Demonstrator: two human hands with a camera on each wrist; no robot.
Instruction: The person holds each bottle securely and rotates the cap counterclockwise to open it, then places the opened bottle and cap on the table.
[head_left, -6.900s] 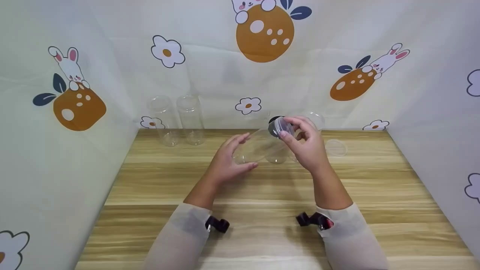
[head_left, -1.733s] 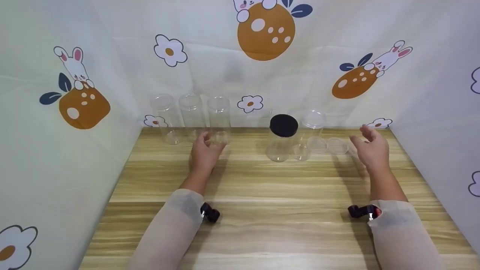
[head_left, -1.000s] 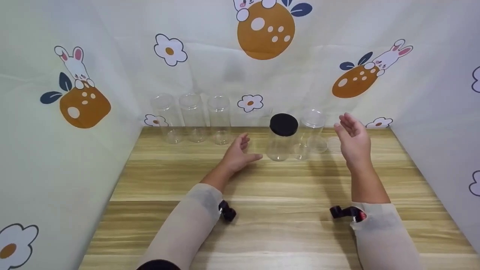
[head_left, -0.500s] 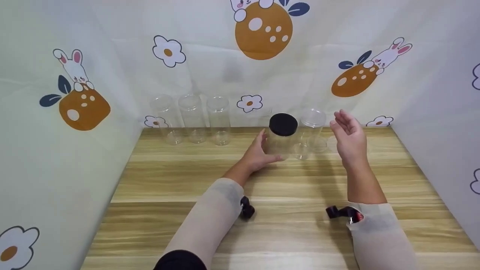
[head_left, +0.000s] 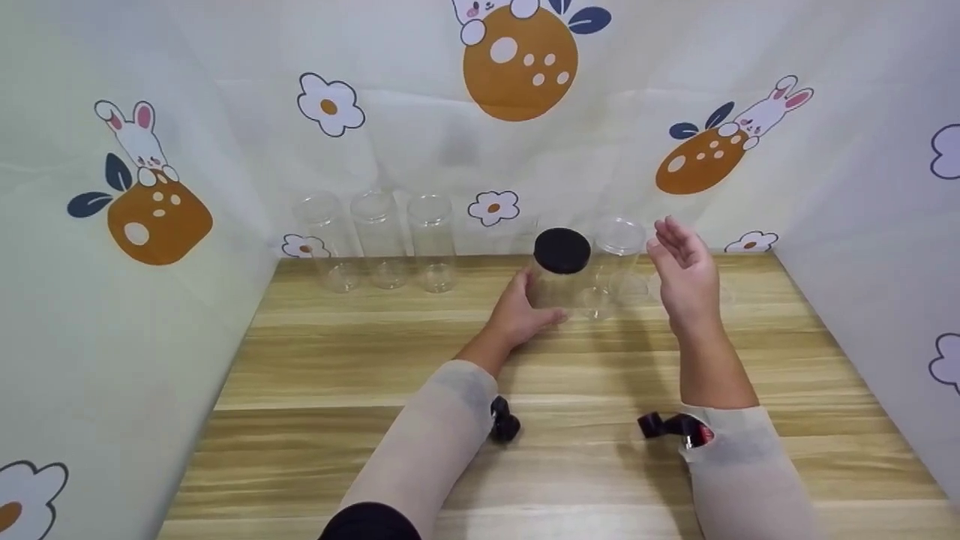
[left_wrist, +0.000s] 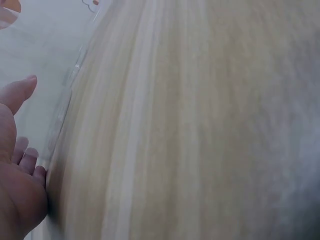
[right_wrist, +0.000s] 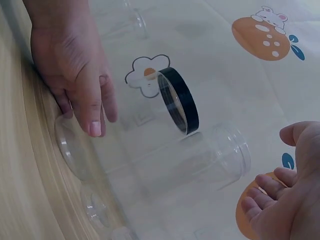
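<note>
In the head view, my left hand (head_left: pixel 521 311) holds the lower part of a clear wide jar with a black lid (head_left: pixel 562 250). The thumb lies in front and the fingers go round its left side. That grip also shows in the right wrist view, at the base of the jar (right_wrist: pixel 132 127). To the right stands a taller, narrower clear jar (head_left: pixel 619 238). Beside it my right hand (head_left: pixel 688 289) is raised with relaxed fingers and holds nothing. Behind that hand, faint clear discs (head_left: pixel 634 285) lie on the table, partly hidden.
Three tall clear jars, a left one (head_left: pixel 330 244), a middle one (head_left: pixel 381 240) and a right one (head_left: pixel 433 244), stand in a row at the back left. A patterned cloth wall (head_left: pixel 420 150) rises behind the wooden table (head_left: pixel 360 360).
A third clear jar joined the row at the left, and my left hand left it and moved right to the black-lidded jar. My right hand shifted left, staying raised.
</note>
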